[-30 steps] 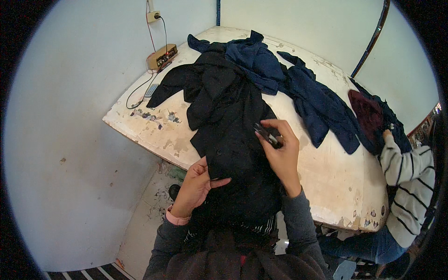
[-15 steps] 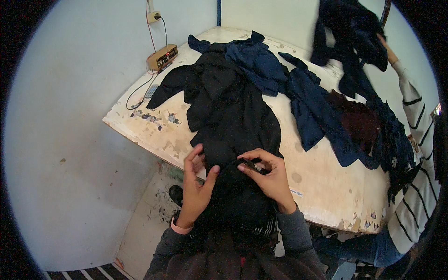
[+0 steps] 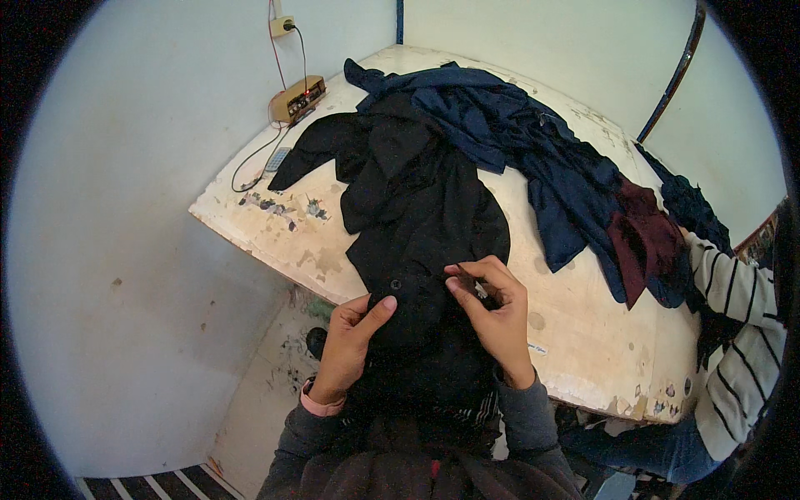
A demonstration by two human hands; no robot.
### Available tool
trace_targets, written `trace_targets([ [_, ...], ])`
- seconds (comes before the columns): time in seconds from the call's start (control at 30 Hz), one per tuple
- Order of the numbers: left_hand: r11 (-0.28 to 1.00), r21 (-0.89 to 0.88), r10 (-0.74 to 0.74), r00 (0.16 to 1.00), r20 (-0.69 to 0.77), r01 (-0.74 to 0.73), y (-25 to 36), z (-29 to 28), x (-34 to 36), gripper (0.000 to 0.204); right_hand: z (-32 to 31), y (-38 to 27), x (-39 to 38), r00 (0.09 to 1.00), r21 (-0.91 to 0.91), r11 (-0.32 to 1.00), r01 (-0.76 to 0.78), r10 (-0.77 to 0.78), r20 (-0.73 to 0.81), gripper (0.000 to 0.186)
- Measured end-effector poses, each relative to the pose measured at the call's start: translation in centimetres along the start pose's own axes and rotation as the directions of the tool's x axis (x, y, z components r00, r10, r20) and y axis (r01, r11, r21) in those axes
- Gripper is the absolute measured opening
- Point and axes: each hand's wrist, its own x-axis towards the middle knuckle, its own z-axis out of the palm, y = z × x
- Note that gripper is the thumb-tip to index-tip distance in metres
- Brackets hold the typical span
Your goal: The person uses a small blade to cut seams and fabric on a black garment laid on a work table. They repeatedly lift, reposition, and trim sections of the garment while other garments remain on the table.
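Observation:
A black garment (image 3: 421, 200) lies across the near side of the table and hangs over its edge toward my lap. My left hand (image 3: 350, 337) pinches the cloth between thumb and fingers, right beside a round dark button (image 3: 396, 284). To the right of that button, my right hand (image 3: 493, 300) is closed round a small dark tool (image 3: 481, 292) with a metallic glint, perhaps thread snips. Its thumb and fingertips are at the garment's right part; whether they also grip cloth I cannot tell.
Navy garments (image 3: 533, 150) and a maroon cloth (image 3: 646, 229) are heaped along the far and right side of the worn table (image 3: 575, 350). A person in a striped sleeve (image 3: 733, 283) reaches in at right. A brown box (image 3: 297, 98) with cables stands by the wall.
My left hand has closed from spread fingers to a pinch on the cloth, and the button now shows. The other person has lowered the dark garment held up at the right.

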Motion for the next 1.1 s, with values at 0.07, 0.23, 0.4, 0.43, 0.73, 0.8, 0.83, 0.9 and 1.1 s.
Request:
trace_targets([
  [0.07,1.0,0.026,-0.014,1.0,0.016,0.013,0.3,0.2,-0.1,0.019,-0.3,-0.8,0.0,0.997,-0.047,0.998,0.04,-0.037,0.065,0.031],
  [0.23,0.963,0.269,0.027,0.999,0.026,-0.033,0.3,1.1,-1.0,0.022,0.8,-2.8,0.7,0.971,-0.121,0.975,0.187,-0.164,0.173,0.041],
  [0.4,0.989,0.145,0.018,1.0,0.016,-0.02,-0.3,1.3,-1.0,0.029,-0.2,-3.3,-0.5,0.994,-0.288,0.952,0.107,-0.105,0.024,0.026],
  [0.43,0.99,0.137,0.011,1.0,0.013,-0.013,-0.5,1.2,-1.0,0.029,-0.5,-3.8,-0.8,0.996,-0.33,0.94,0.088,-0.078,0.045,0.027],
  [0.73,0.985,0.171,0.02,0.997,0.08,-0.034,-0.5,1.4,-1.1,0.026,-0.3,-4.1,-1.6,0.983,-0.497,0.848,0.184,-0.153,0.102,0.028],
  [0.8,0.992,0.125,-0.016,0.998,0.068,0.007,-0.1,1.8,-1.2,0.022,-0.4,-4.1,-1.8,0.982,-0.533,0.826,0.184,-0.174,0.07,0.027],
  [0.83,0.996,0.07,-0.052,0.998,0.047,0.048,0.2,2.1,-1.4,0.021,-0.6,-4.0,-1.8,0.987,-0.489,0.86,0.148,-0.161,0.015,0.027],
  [0.9,0.996,-0.014,-0.084,0.995,0.049,0.085,0.4,2.2,-1.4,0.023,-1.0,-3.6,-1.7,0.987,-0.391,0.917,0.081,-0.128,-0.095,0.027],
  [1.1,0.982,-0.157,-0.096,0.992,0.086,0.109,-0.2,1.3,-1.2,0.025,-1.7,-2.8,-1.8,0.993,-0.372,0.924,0.086,-0.11,-0.044,0.029],
])
